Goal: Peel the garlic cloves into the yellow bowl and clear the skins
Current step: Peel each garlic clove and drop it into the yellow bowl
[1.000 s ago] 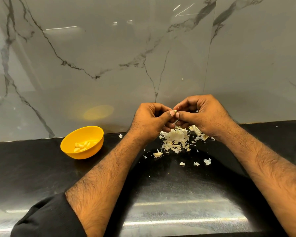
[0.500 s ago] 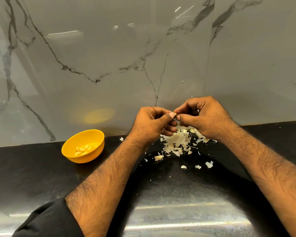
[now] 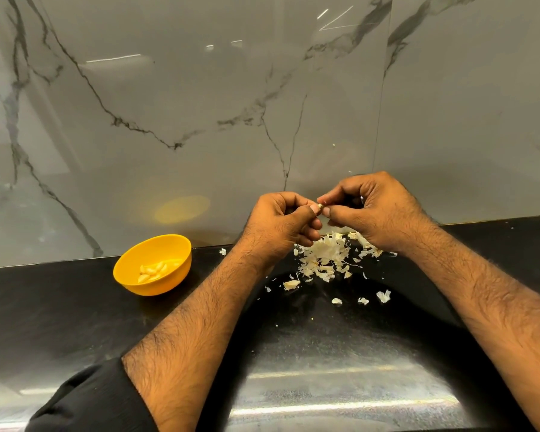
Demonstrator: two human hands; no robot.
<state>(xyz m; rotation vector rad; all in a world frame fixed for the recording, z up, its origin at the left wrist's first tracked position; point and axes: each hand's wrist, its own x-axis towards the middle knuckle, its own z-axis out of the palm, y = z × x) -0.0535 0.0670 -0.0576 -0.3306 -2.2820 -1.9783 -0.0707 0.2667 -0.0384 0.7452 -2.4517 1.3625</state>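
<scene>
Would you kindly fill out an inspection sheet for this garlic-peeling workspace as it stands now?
Surface: black countertop, glossy, speckled with skin flecks.
Job's things: yellow bowl at left holds peeled cloves; one garlic clove is pinched between both hands; pile of skins lies under the hands.
Clutter: loose skin pieces scattered nearer the person.
Grippers: left hand and right hand both pinch the clove with their fingers.
Cables: nothing seen.
Surroundings: grey marble wall with dark veins.
</scene>
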